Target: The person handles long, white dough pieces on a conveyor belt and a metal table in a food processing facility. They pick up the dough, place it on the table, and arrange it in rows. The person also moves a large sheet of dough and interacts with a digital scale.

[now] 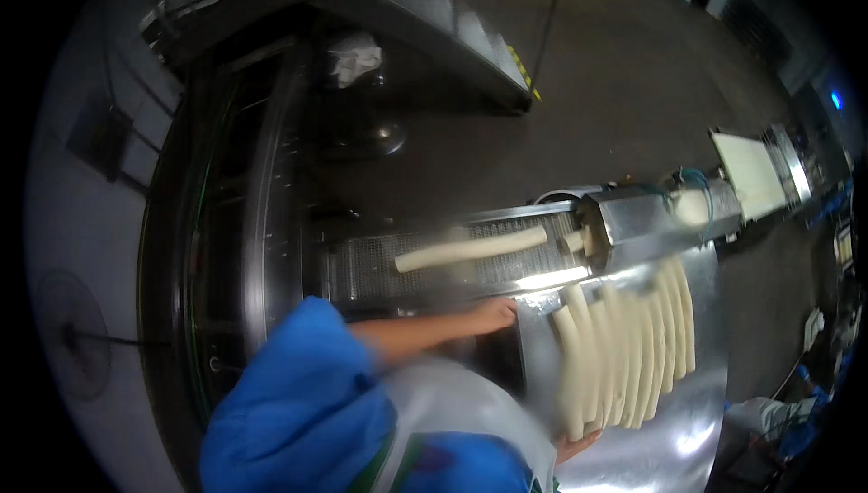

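Several long, pale dough rolls (624,357) lie side by side on a steel table (696,439) to my right. My left hand (495,314) is closed, its fingers curled at the table's left edge beside the conveyor; whatever they may hold is hidden. At the near ends of the leftmost rolls is my right hand (579,445), its visible fingers stretched out and touching or nearly touching the dough. My apron covers the rest of that hand. One more dough roll (470,249) rests lengthwise on the mesh conveyor (362,267) beyond my left hand.
A steel machine housing (633,226) stands over the conveyor's right part, with a short dough piece (575,241) at its opening. Farther right is a pale belt (750,172). Metal steps (452,27) stand beyond. A person in blue (800,434) is at the right.
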Action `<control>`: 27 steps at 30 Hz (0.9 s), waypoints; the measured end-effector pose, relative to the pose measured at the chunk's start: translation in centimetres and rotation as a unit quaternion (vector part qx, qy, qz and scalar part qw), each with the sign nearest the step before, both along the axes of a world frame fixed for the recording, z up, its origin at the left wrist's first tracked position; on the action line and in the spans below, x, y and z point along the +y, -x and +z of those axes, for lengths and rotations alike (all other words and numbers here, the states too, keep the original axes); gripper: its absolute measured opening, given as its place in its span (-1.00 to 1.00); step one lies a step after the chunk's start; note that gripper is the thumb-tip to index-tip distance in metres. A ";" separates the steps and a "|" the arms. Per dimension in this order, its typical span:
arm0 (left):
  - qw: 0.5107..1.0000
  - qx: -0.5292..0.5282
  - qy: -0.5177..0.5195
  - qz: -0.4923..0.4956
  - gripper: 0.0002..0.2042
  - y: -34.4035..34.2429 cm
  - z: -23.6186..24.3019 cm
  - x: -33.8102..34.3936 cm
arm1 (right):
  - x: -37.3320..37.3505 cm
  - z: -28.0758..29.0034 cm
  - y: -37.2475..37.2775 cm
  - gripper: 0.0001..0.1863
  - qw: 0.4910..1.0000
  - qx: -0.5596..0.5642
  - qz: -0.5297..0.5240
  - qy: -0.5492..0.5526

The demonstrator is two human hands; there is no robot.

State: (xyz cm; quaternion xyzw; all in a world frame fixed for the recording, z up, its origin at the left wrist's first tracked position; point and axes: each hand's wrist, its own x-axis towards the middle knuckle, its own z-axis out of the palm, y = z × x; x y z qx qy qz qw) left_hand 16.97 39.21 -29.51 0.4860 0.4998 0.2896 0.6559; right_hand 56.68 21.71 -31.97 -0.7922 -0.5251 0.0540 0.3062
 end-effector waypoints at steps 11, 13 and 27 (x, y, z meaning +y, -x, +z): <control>0.788 0.549 -0.193 0.198 -0.40 20.7 -0.1 -9.5 | 6.5 1.2 -0.9 -0.15 0.991 -0.016 0.023 0.132; 0.798 0.552 -0.175 0.168 -0.44 20.6 1.0 -8.8 | 8.0 2.6 0.6 -0.20 0.981 -0.134 -0.014 0.137; 0.963 -0.041 0.107 0.244 -0.46 14.4 5.2 -4.6 | 14.2 6.0 12.0 -0.57 0.957 -0.111 0.248 0.101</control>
